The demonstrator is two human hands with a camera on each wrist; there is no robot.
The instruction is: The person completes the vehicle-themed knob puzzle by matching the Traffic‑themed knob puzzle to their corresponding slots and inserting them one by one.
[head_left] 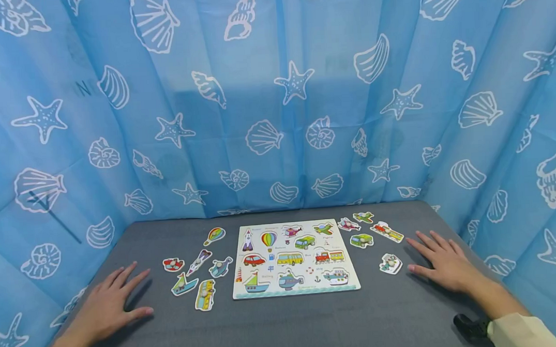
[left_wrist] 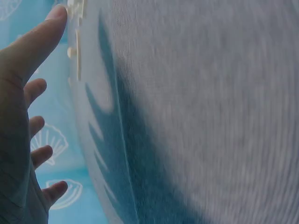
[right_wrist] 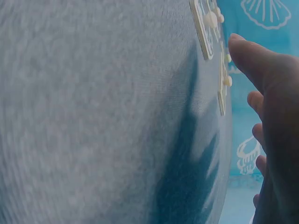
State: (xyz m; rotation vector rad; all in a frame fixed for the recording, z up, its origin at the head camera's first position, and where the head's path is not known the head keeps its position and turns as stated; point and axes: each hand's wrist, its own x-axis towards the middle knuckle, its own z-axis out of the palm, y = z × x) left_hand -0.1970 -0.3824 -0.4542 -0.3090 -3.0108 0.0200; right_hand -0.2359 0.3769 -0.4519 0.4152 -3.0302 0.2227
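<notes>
A wooden puzzle board (head_left: 312, 286) with printed vehicles lies on the grey table. My left hand (head_left: 109, 307) is left of the board with its fingers spread, holding nothing; nearest to it are the red car piece (head_left: 173, 264) and sailboat piece (head_left: 184, 285). Also on that side are the balloon piece (head_left: 214, 236), rocket piece (head_left: 199, 262), submarine piece (head_left: 221, 267) and bus piece (head_left: 205, 294). On the right, my right hand (head_left: 445, 262) has its fingers extended beside the ship piece (head_left: 390, 264), apart from it. In both wrist views, the hands cast shadows on the cloth.
Right of the board lie the helicopter piece (head_left: 348, 224), the airplane piece (head_left: 363, 217), the truck piece (head_left: 361, 241) and the train piece (head_left: 387, 232). A blue shell-patterned curtain (head_left: 275, 116) hangs behind and around the grey table (head_left: 285, 328). Small knobs stand up from the loose pieces.
</notes>
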